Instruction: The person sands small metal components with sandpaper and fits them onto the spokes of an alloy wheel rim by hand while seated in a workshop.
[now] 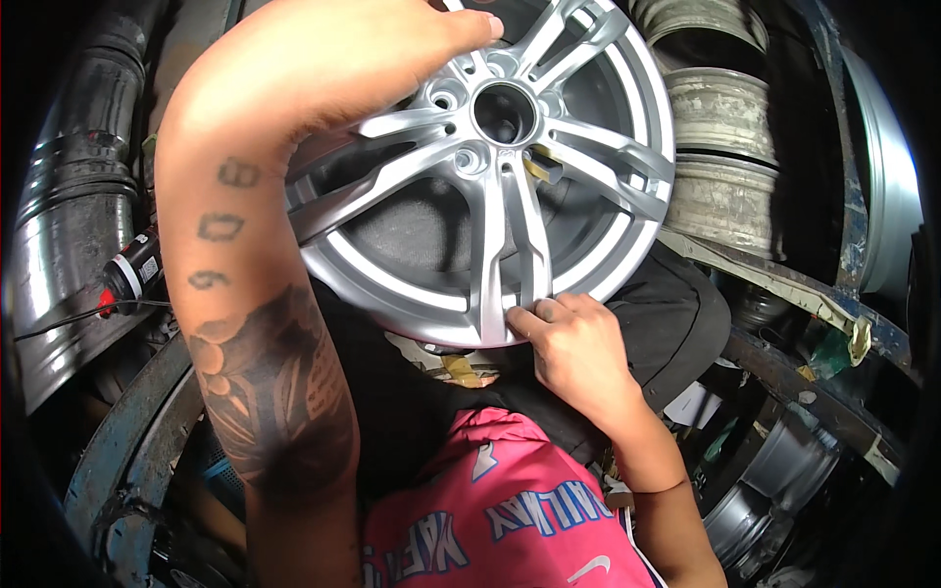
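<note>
A silver alloy wheel (480, 211) with paired spokes lies face up in front of me, its near edge above my lap. My right hand (583, 343) is closed at its near rim, fingers curled against the outer end of a lower spoke. Across the upper left of the wheel reaches my left hand (436, 39), its thumb stretched out near the hub. The rest of its fingers are cut off by the top edge. Through the spokes beside the centre hole shows a small yellow and dark piece (544, 165), too hidden to name.
Several worn wheel barrels (720, 108) are stacked at the right, beside a metal frame (784, 274). Large shiny cylindrical metal pieces (83, 147) line the left, with a black and red bottle (132, 269) by them. A blue metal frame (127, 441) stands at lower left; more wheels (774, 480) lie lower right.
</note>
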Demonstrator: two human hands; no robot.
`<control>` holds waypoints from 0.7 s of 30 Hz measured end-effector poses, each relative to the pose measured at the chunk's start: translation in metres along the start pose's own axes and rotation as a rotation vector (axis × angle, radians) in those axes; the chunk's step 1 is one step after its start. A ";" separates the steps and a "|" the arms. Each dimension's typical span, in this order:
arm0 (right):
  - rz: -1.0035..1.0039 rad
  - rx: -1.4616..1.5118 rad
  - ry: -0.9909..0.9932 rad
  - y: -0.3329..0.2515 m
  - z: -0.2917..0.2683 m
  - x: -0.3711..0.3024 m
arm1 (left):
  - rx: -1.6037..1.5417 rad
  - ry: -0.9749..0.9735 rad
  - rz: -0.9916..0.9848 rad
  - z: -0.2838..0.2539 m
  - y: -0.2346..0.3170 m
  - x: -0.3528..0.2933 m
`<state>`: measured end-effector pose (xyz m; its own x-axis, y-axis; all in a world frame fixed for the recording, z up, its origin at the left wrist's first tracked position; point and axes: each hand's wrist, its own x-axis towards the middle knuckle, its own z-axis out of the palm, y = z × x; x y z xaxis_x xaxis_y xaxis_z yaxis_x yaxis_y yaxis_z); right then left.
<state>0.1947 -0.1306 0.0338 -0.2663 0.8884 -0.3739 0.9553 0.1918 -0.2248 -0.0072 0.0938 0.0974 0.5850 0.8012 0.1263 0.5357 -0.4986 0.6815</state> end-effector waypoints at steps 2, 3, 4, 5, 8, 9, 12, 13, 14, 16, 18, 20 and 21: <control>0.013 0.005 -0.008 0.002 0.001 -0.006 | -0.183 -0.203 -0.211 -0.012 0.003 0.012; 0.031 0.010 -0.016 0.004 0.001 -0.008 | -0.242 -0.270 -0.280 -0.010 0.003 0.015; 0.040 0.008 -0.018 0.004 0.000 -0.007 | -0.114 -0.199 -0.247 0.003 0.003 0.014; 0.029 0.006 -0.017 0.006 -0.004 -0.003 | -0.055 -0.166 -0.224 0.006 0.003 0.016; -0.034 0.040 0.018 0.000 -0.002 0.005 | -0.136 -0.213 -0.264 -0.012 -0.005 0.011; -0.030 0.068 -0.001 -0.003 -0.004 0.002 | -0.177 -0.238 -0.289 -0.018 -0.009 0.007; 0.044 0.056 -0.035 0.005 -0.004 0.000 | 0.076 -0.022 0.109 0.023 -0.025 0.015; 0.028 0.064 -0.033 0.006 -0.002 0.001 | -0.052 -0.131 -0.011 0.019 -0.019 0.018; 0.027 0.064 -0.031 0.006 -0.002 -0.001 | -0.116 -0.183 -0.072 0.009 -0.013 0.020; 0.061 0.126 -0.049 0.006 0.000 -0.005 | -0.213 -0.309 -0.175 -0.009 0.000 0.024; 0.092 0.114 -0.054 0.005 -0.002 -0.006 | -0.242 -0.388 -0.216 -0.004 0.005 0.020; 0.039 0.131 0.022 -0.001 -0.003 0.001 | -0.024 -0.166 -0.133 0.006 0.002 0.009; 0.054 0.166 0.034 0.000 0.003 0.001 | 0.042 -0.093 -0.097 0.009 0.001 0.011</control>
<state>0.1938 -0.1307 0.0311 -0.2080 0.9097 -0.3593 0.9332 0.0745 -0.3515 0.0051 0.0988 0.0926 0.5818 0.8133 -0.0073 0.6166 -0.4352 0.6560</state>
